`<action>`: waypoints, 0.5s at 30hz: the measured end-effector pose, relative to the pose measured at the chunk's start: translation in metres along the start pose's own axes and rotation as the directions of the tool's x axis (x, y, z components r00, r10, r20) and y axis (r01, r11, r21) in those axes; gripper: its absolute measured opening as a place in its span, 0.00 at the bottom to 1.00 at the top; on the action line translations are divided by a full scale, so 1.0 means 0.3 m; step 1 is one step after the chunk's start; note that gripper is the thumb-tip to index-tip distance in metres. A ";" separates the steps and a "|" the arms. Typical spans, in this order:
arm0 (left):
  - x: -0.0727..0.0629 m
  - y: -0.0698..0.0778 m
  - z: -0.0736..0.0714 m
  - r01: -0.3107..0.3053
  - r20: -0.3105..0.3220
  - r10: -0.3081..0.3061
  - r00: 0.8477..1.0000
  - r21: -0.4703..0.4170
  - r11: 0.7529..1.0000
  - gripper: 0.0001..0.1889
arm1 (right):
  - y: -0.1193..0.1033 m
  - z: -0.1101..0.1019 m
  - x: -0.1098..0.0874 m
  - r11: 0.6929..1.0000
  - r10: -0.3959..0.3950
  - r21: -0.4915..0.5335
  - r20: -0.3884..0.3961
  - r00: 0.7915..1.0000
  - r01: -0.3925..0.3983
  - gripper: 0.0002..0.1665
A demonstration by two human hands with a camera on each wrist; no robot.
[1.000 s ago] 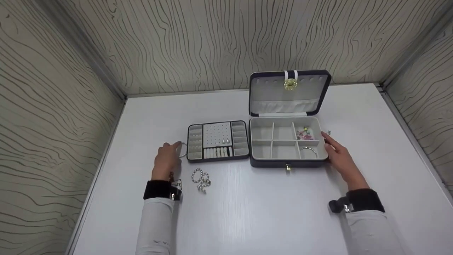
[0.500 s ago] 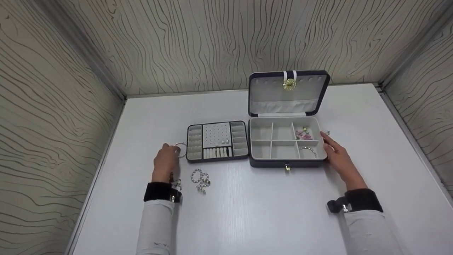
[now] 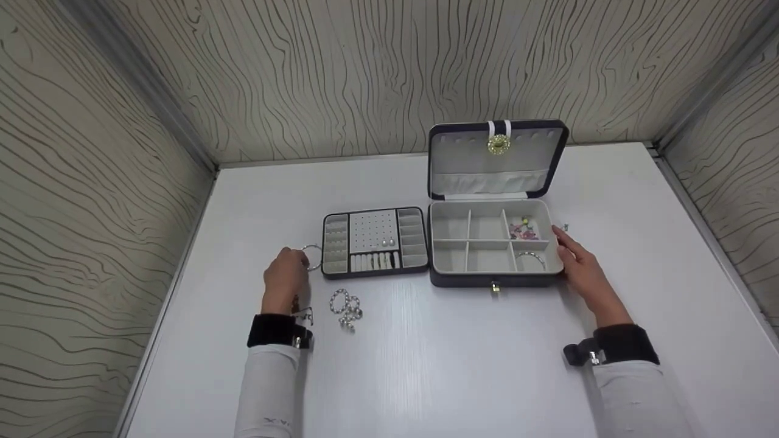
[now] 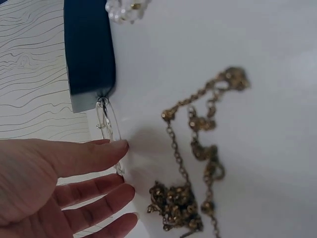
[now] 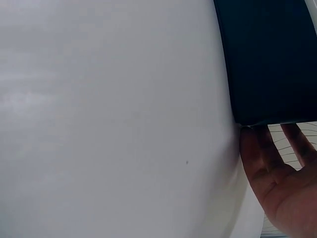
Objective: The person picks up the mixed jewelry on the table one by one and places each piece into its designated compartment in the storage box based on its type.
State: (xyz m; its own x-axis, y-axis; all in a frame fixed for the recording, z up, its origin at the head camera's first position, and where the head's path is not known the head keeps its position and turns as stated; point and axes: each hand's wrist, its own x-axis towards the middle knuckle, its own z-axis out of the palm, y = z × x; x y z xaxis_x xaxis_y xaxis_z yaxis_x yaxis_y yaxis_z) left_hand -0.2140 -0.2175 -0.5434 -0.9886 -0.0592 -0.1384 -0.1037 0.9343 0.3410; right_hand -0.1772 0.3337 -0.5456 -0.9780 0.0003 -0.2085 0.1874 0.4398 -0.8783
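A thin silver bracelet (image 3: 314, 248) stands at the left edge of the dark-rimmed jewelry tray (image 3: 418, 267). My left hand (image 3: 285, 275) pinches it between thumb and fingers; the left wrist view shows the bracelet (image 4: 106, 124) passing behind the thumb. Against the right side of the open jewelry box (image 3: 462, 280) rests my right hand (image 3: 581, 267), its fingers extended. The right wrist view shows those fingertips touching the dark box wall (image 5: 272, 64). Inside the box, one compartment holds pink and yellow trinkets (image 3: 523, 231) and another a silver bracelet (image 3: 533, 258).
A pearl strand (image 3: 347, 310) lies in front of the tray. Close to my left wrist is a bronze-coloured chain (image 4: 174, 203). Pearl earrings (image 3: 387, 242) sit on the tray's pegboard. Behind the box's right edge is a small trinket (image 3: 565, 227). The box lid (image 3: 496, 164) stands upright.
My left hand has drawn back slightly and its index finger has curled in at the bracelet. The right hand stays at the box's side.
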 end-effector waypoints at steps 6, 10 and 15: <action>-0.008 -0.004 -0.002 0.007 0.007 -0.007 1.000 -0.035 0.999 0.04 | 0.002 0.001 0.000 1.000 0.003 0.001 0.001 1.000 -0.003 0.33; -0.013 -0.008 -0.001 0.001 0.009 -0.001 1.000 -0.047 0.999 0.03 | 0.003 0.001 -0.001 1.000 -0.006 0.005 0.002 1.000 0.006 0.34; -0.023 -0.014 -0.004 -0.023 -0.022 0.021 1.000 -0.086 0.996 0.02 | 0.002 -0.001 0.001 1.000 -0.009 -0.005 -0.001 1.000 0.009 0.34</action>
State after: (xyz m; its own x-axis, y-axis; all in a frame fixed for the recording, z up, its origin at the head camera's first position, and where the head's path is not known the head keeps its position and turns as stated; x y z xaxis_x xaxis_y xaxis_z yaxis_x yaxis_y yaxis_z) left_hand -0.2069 -0.2216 -0.5427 -0.9927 -0.0469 -0.1108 -0.0898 0.9017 0.4230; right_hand -0.1772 0.3342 -0.5461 -0.9797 -0.0026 -0.2005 0.1785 0.4441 -0.8780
